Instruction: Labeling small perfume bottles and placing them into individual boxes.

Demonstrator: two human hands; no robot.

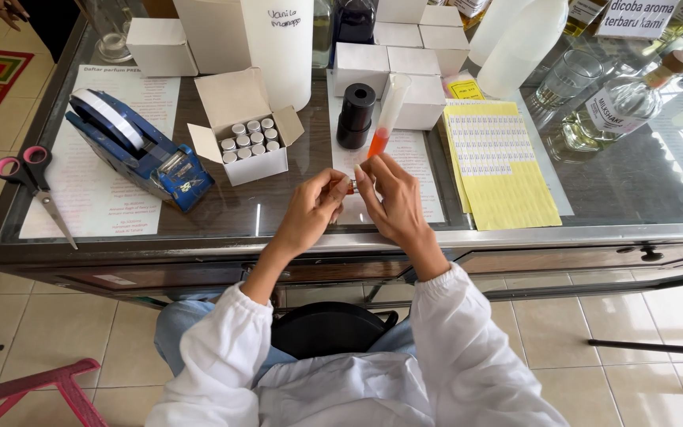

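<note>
The left hand (310, 209) and the right hand (389, 198) meet just above the near edge of the glass tabletop (642, 190). Between their fingertips sits a tiny bottle (352, 186). It is so small that only a bit of shiny silver shows, and its shape is hard to tell. The left hand pinches the tiny bottle from its side. The right hand touches the tiny bottle too, and it also holds a long syringe (385, 122). So both hands are closed on something, and neither is free. The syringe is the thing that counts most here. It runs up and away from the right hand, leaning a little to the right, and its low tip points down at the tiny bottle, right at the fingertips. The right hand is the nearer one to it, since it grips the low end. The syringe is see-through, with bright orange liquid in the low part and a pale, clear look higher up. Just past the hands stands a black roll (355, 116). To the left of the left hand sits an open white box (248, 126) full of little silver-capped bottles, and farther left a blue tape holder (136, 150). To the right of the right hand lies a yellow label sheet (499, 166).
</note>
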